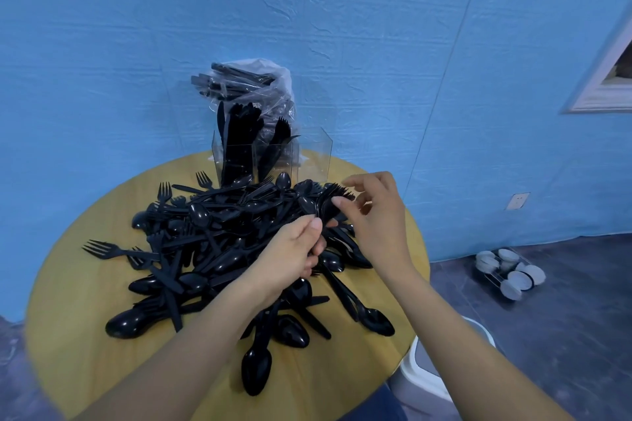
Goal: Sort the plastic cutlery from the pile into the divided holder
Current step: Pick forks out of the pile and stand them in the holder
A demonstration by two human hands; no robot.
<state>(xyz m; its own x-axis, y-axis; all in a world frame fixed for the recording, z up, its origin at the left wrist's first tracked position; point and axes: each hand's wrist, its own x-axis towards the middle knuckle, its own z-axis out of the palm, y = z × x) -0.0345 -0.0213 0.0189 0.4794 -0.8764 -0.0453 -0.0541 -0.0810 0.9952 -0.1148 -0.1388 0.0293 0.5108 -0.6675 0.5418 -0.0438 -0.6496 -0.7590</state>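
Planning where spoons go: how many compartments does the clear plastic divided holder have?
3 in the clear plastic holder: left packed with black plastic knives, middle holding black forks, right empty. Others may be hidden.

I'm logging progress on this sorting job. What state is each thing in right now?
Left hand: grips a bundle of forks.
Right hand: fingers loosely curled at the fork heads, holding nothing clearly.
Cutlery pile: large, unsorted, spread over the round table.
Divided holder: upright; left and middle compartments hold cutlery, the right one looks empty.
Plastic bag: behind the holder, holding cutlery.
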